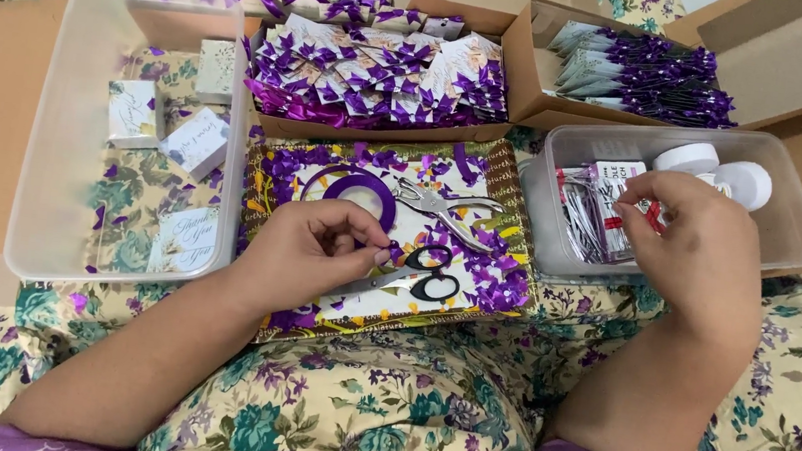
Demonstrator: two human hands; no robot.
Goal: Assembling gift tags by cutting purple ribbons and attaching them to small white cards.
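Note:
My left hand rests on a flat board strewn with purple ribbon scraps, its fingertips pinched on a small purple piece beside black-handled scissors. A purple ribbon roll and a metal hole punch lie just beyond it. My right hand hovers over a clear plastic tub, fingers closed on a small item from a packet with red print; what it holds is too small to tell. White tape rolls sit in that tub.
A large clear tray at left holds small white boxes and a card. Cardboard boxes behind hold several cards tied with purple bows. Floral fabric covers my lap.

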